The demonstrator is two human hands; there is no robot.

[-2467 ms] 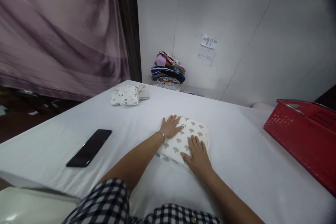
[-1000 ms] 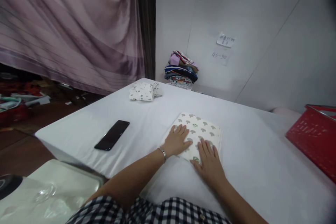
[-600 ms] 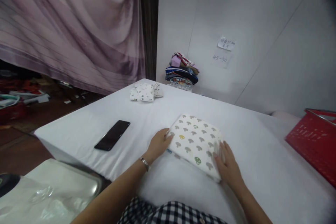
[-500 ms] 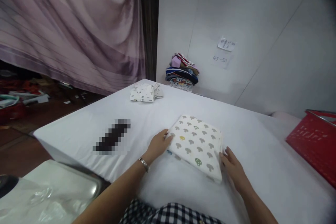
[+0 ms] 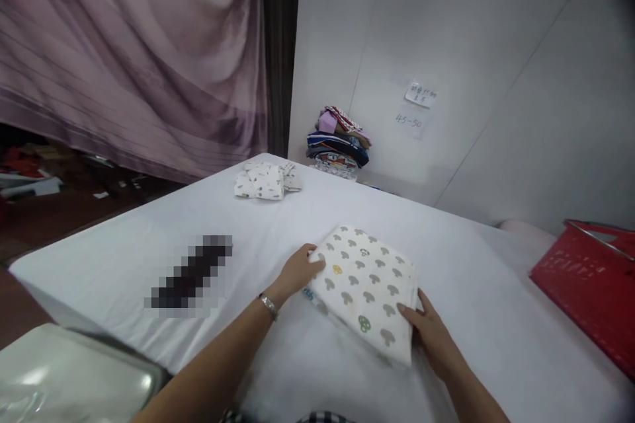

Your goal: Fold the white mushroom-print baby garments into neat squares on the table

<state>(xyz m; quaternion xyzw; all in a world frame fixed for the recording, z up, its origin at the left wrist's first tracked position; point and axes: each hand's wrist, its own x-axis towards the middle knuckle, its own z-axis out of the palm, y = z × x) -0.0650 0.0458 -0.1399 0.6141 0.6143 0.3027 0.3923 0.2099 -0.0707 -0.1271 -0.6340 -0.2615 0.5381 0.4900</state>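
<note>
A folded white cloth [image 5: 362,291] printed with grey, yellow and green mushrooms is between my hands over the white-covered table [image 5: 198,225]. At its left edge my left hand [image 5: 300,268] grips with the thumb on top and the fingers underneath. My right hand [image 5: 426,327] pinches the right edge, thumb on the upper face, its other fingers partly hidden. The near edge shows several layers and a bit of blue print. Farther back on the table lies a loosely folded white cloth [image 5: 260,182] with small prints.
A red basket [image 5: 585,284] stands at the right. Behind the table is a stack of folded fabrics [image 5: 337,142] against the grey wall [image 5: 461,46]. A pinkish curtain [image 5: 149,46] hangs at left. On the table's left lies a dark pixelated item [image 5: 191,274].
My right hand has come onto the cloth's right edge, its thumb now on top. The cloth is slightly more tilted. The camera view has shifted a little.
</note>
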